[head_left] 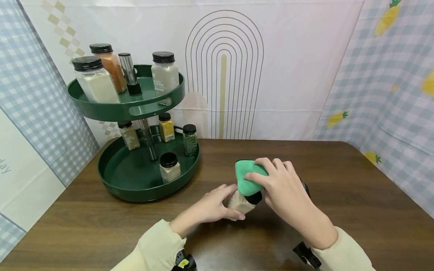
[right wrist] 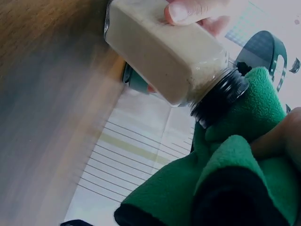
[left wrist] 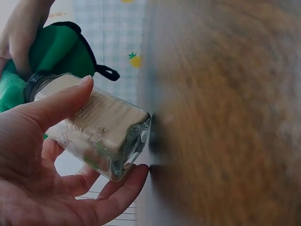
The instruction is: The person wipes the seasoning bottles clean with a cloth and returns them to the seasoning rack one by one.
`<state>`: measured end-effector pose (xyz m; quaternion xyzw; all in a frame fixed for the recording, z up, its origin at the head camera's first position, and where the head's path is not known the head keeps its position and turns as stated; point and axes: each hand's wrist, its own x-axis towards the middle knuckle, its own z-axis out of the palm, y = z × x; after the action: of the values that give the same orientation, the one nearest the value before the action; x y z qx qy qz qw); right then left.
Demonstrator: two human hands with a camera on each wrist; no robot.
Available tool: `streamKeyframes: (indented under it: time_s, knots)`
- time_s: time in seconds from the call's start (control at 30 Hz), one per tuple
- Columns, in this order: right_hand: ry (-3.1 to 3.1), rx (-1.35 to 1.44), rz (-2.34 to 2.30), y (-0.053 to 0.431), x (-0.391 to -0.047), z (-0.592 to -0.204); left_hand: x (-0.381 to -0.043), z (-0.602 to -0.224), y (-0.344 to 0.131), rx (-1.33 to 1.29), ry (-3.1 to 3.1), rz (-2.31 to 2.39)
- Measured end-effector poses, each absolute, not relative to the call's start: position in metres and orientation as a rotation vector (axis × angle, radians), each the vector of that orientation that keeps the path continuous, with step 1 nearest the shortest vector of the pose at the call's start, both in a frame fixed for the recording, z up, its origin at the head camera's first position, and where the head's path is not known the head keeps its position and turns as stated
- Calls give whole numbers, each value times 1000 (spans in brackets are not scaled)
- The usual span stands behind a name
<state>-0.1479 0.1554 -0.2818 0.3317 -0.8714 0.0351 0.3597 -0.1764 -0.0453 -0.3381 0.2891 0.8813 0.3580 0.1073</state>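
My left hand (head_left: 215, 205) holds a square glass spice jar (head_left: 238, 203) of pale powder, tilted over the wooden table. Its thumb lies across one side of the jar (left wrist: 110, 113) in the left wrist view, with the fingers around the other. My right hand (head_left: 286, 190) grips a green cloth (head_left: 246, 177) with black edging, bunched up against the jar's lid end. In the right wrist view the black lid (right wrist: 220, 96) is on the jar, and the cloth (right wrist: 169, 186) touches it. Part of the lid is hidden by the cloth in the head view.
A dark green two-tier round rack stands at the left of the table (head_left: 339, 180). Its upper tray (head_left: 101, 111) bears jars and a silver cylinder (head_left: 127, 69). Several smaller black-lidded jars, one yellow (head_left: 167, 130), stand on the lower tray (head_left: 145, 194). Patterned curtains hang behind.
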Motion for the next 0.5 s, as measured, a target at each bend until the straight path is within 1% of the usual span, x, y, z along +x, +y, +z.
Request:
streamKeyframes:
  time_s: [0.3,0.5]
  knots:
    - [-2475,705,-56,170,-150,-281,-175,-338,-45,868,2597,1051]
    - [-2581,649,-79,180,-148,-272,-181,-341,-48,872,2516,1139]
